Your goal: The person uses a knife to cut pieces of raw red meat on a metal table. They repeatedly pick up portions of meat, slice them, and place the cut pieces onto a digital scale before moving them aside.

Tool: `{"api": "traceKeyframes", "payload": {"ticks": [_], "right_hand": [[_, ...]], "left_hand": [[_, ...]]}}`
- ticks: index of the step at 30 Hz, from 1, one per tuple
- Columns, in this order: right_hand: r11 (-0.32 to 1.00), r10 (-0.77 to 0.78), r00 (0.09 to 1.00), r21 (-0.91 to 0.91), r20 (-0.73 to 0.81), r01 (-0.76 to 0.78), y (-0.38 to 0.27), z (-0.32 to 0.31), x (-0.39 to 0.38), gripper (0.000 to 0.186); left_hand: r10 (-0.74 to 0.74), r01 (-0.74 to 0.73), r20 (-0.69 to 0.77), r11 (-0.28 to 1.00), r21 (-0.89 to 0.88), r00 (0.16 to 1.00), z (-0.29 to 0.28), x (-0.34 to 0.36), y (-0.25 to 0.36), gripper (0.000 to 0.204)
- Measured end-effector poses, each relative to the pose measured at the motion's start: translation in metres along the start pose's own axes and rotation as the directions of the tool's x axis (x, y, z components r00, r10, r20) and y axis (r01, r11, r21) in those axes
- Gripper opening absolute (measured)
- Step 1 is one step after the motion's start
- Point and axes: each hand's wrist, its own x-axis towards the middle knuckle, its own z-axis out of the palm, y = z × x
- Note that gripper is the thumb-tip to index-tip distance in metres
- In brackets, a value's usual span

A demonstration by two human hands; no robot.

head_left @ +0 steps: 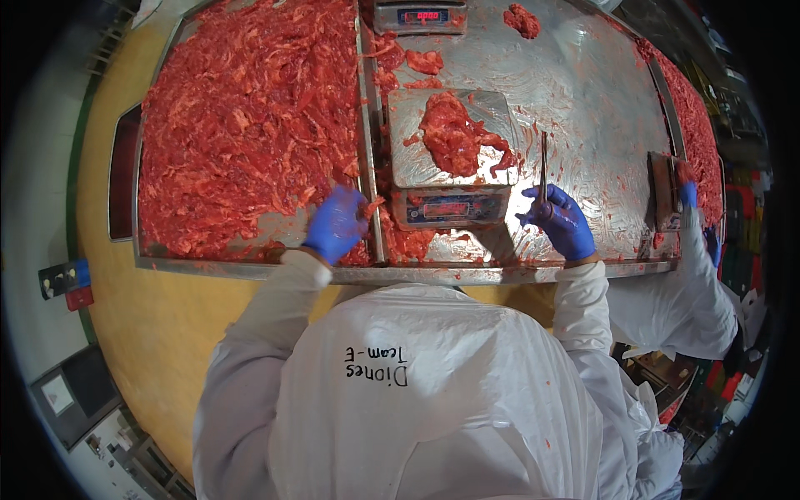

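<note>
My left hand point(336, 223), in a blue glove, is over the near right corner of the left meat tray. Its fingers are slightly blurred and closed on a small strip of raw meat point(375, 205) beside the metal divider point(369, 150). My right hand point(560, 222), also gloved in blue, grips a slim knife point(543, 162), seen nearly edge-on, its tip pointing away from me. Between my hands stands a bench scale point(450, 207) with a steel platform. A ragged lump of red meat point(452, 137) lies on that platform, with a loose end toward the right.
Raw meat point(250, 125) heaps the left tray. A second scale point(421, 17) stands at the far side, with meat scraps point(424, 62) near it. Another meat clump point(522, 22) lies far right. At right, a co-worker's gloved hand point(688, 194) is beside another scale point(664, 192).
</note>
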Motion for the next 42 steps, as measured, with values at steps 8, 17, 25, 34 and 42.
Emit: {"api": "traceKeyframes", "payload": {"ticks": [8, 17, 25, 34, 42], "right_hand": [[0.999, 0.034, 0.996, 0.008, -0.086, -0.034, 0.025, 0.014, -0.01, 0.048], [1.0, -0.013, 0.986, 0.006, -0.168, 0.014, 0.03, 0.013, -0.017, 0.046], [0.988, -0.147, 0.898, -0.028, -0.416, 0.149, 0.036, -0.015, -0.026, 0.036], [0.981, 0.174, 0.976, -0.114, 0.131, -0.16, 0.024, 0.106, 0.069, 0.031], [0.957, 0.29, 0.916, -0.093, 0.277, -0.274, 0.017, 0.12, 0.066, 0.037]], "left_hand": [[-0.08, 0.351, 0.395, 0.638, -0.685, 0.915, -0.049, 0.038, 0.038, 0.02], [-0.043, 0.038, -0.069, 0.997, -0.062, 0.997, -0.04, 0.094, 0.04, 0.033], [-0.189, 0.167, -0.204, 0.979, -0.118, 0.961, -0.06, 0.067, -0.021, 0.028], [0.219, -0.199, -0.121, 0.967, 0.159, 0.968, 0.005, 0.115, 0.067, 0.018], [-0.148, 0.068, -0.182, 0.92, -0.385, 0.972, -0.003, 0.084, 0.038, 0.039]]}}
